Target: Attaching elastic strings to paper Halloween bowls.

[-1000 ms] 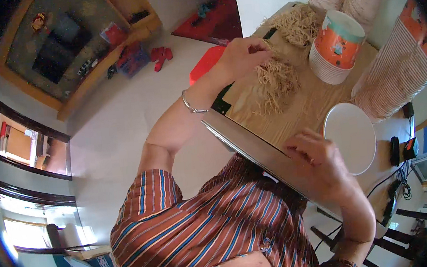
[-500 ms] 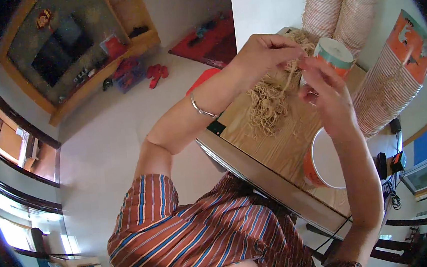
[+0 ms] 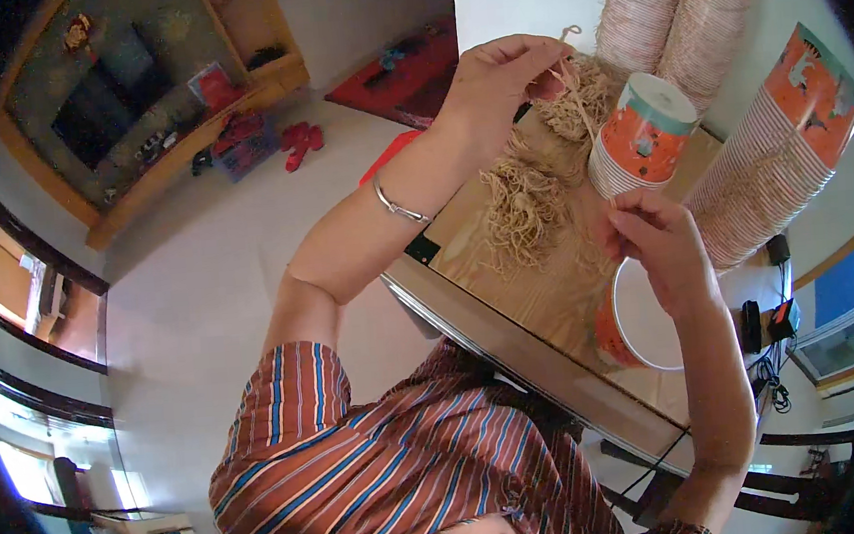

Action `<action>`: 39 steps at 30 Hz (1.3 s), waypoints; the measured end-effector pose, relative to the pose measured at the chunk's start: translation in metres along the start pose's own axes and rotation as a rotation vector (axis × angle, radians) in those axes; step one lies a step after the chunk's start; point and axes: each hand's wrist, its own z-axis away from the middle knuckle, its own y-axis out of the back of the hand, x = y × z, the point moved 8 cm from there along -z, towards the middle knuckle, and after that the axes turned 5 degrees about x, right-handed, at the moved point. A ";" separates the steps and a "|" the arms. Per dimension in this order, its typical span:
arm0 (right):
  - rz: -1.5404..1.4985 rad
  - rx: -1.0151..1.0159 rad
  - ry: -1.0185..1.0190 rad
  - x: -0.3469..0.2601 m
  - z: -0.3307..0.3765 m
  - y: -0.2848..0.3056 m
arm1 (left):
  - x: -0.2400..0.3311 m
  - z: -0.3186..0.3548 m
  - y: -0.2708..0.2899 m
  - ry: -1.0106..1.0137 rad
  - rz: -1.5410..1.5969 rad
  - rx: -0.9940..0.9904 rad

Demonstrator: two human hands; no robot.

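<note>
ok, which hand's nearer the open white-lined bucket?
Right. The right hand shows just above the white-lined bucket's upper rim in the picture; contact is unclear. The left hand is well away, up by the far twine clump.

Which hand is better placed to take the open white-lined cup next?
Probably the right hand: in this view it appears right by the open cup's rim. The left hand is farther off and pinching a strand of string.
</note>
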 end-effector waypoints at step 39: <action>0.030 0.420 0.327 -0.064 0.064 0.066 | -0.012 0.046 -0.109 -0.003 -0.063 -0.400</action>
